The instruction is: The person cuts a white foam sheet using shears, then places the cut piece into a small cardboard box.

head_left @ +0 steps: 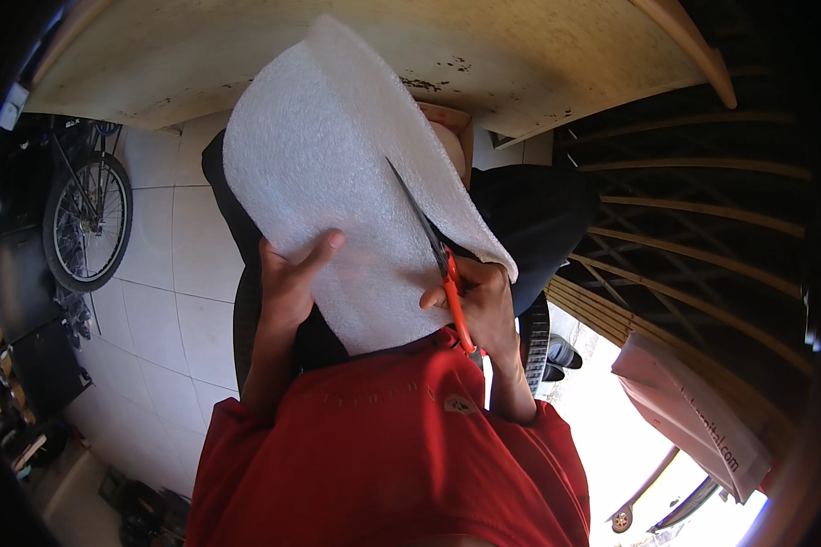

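Note:
A white foam sheet (pixel 310 173) with a rounded far end lies across my lap, its right side curling up. My left hand (pixel 289 284) grips the sheet's left edge, thumb on top and the other fingers hidden beneath. In my right hand (pixel 489 305) is a pair of scissors (pixel 454 294) with red-orange handles and dark blades. The blades point away from me and slightly left, within a cut that runs through the right part of the sheet. The lower blade is mostly hidden by the foam.
Beyond the sheet stands a worn, cream-coloured table (pixel 337 82). A bicycle wheel (pixel 87 221) is at the left over white floor tiles (pixel 205 273). To the right are a slatted folding gate (pixel 693 210), a pale printed bag (pixel 689 410) and dark shoes (pixel 561 354).

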The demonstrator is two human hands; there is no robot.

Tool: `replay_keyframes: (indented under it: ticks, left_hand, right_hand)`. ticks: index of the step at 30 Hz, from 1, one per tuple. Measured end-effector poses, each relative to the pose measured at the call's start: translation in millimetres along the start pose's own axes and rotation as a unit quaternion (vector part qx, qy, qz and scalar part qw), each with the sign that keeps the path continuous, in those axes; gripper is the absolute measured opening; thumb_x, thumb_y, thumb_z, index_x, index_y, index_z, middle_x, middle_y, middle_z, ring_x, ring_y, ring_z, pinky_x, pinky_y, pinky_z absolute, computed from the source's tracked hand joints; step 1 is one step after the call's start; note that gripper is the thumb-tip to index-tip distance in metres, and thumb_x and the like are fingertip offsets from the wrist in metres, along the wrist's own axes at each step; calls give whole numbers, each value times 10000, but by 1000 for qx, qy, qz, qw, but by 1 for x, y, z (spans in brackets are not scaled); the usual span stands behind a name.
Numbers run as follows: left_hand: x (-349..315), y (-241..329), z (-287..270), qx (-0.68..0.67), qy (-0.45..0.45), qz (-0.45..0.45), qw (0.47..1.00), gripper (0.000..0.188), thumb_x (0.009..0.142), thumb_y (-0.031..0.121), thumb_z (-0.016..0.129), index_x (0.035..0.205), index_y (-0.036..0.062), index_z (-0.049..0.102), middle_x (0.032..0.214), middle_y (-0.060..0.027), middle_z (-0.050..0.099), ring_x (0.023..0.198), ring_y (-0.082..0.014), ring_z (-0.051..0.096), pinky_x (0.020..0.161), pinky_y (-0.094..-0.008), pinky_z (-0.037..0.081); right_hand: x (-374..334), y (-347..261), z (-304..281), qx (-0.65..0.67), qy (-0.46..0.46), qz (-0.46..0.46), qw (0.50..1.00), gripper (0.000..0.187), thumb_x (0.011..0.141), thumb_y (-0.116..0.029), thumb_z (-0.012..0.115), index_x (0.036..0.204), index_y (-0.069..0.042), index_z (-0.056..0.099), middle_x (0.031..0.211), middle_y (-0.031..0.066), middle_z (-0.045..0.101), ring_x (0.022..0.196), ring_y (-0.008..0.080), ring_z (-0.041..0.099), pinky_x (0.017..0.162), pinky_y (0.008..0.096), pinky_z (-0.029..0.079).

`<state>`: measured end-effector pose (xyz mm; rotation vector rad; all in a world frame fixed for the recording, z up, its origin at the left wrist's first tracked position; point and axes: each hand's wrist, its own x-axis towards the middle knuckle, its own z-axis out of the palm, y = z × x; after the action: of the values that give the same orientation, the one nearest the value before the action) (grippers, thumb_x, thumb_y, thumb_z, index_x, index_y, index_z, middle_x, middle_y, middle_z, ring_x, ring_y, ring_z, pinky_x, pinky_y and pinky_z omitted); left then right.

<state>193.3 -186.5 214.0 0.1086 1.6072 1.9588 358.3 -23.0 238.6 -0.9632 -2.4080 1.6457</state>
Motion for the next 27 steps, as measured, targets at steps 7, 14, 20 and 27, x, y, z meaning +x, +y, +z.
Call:
replay_keyframes:
  ticks: [7, 14, 20, 27]
  left_hand:
    - [-2, -5, -4, -7, -17, 0, 1000, 547, 737, 97, 797, 1194, -21, 520, 1099, -114, 602, 1008, -213, 593, 901, -373, 461]
    - [25, 14, -41, -131, -140, 112, 975, 672, 755, 209, 784, 1268, -49, 435, 1183, -138, 578, 1120, -273, 551, 975, -413, 414]
    - [43, 34, -17, 69, 35, 68, 995, 466, 753, 183, 802, 1105, -37, 590, 1014, -140, 645, 942, -237, 634, 837, -371, 498]
    - [40, 33, -6, 121, 19, 67, 990, 374, 747, 192, 811, 997, -38, 656, 893, -123, 676, 772, -207, 660, 739, -337, 527]
  right_hand:
    - [1, -2, -9, -34, 9, -34, 999, 342, 592, -193, 861, 665, 23, 606, 498, 77, 490, 441, 187, 458, 485, 325, 387]
    - [-1, 8, -7, -2, -20, -29, 999, 387, 584, -228, 871, 638, 6, 567, 488, 68, 450, 444, 193, 435, 486, 326, 377]
    - [0, 15, -9, -28, -60, -10, 998, 442, 589, -327, 867, 654, -15, 560, 502, 85, 444, 497, 253, 480, 542, 363, 396]
    - [1, 14, -18, -102, -80, -35, 991, 571, 607, -546, 794, 705, -30, 571, 572, 106, 508, 597, 321, 539, 608, 415, 412]
